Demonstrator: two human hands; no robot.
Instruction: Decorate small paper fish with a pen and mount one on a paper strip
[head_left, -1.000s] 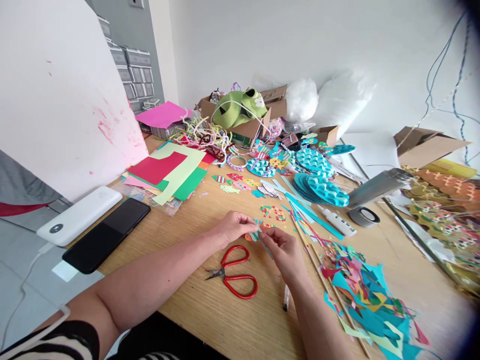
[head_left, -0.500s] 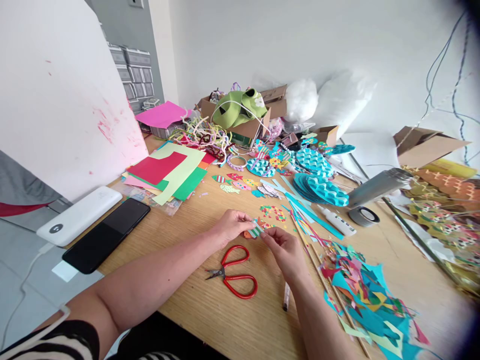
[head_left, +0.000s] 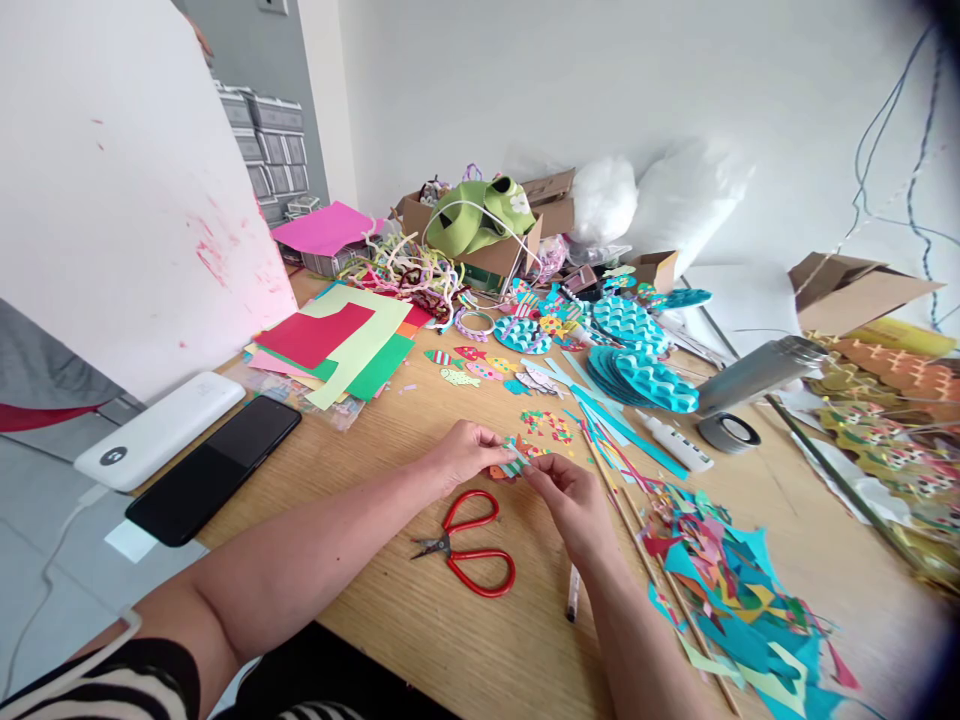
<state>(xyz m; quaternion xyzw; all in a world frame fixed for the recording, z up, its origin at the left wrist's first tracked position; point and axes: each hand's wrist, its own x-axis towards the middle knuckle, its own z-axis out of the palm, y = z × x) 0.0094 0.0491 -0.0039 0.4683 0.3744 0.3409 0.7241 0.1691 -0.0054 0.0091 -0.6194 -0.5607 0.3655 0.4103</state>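
Between my two hands is a small striped paper fish [head_left: 513, 464] in teal and white. My left hand [head_left: 474, 452] pinches its left side, and my right hand [head_left: 564, 492] pinches its right side. Orange paper shows just behind it, partly covered by the fingers. Closer to me lie red-handled scissors [head_left: 466, 545], their blades pointing left. Tiny coloured paper bits [head_left: 546, 426] are scattered beyond my hands. Several finished-looking paper fish [head_left: 480, 368] rest farther back. A pen [head_left: 573, 592] lies beside my right wrist.
Coloured paper sheets [head_left: 330, 345], a black phone [head_left: 214, 470] and a white power bank [head_left: 157, 430] are on the left. Right of my hands are a glue bottle [head_left: 679, 443], a metal flask [head_left: 761, 375], teal wavy discs [head_left: 641, 380], wooden sticks [head_left: 679, 600] and paper scraps [head_left: 742, 590].
My hands stay almost in place, still pinching the striped fish, which has shifted very slightly. At the upper left, part of another person's hand now shows at the white board's edge.
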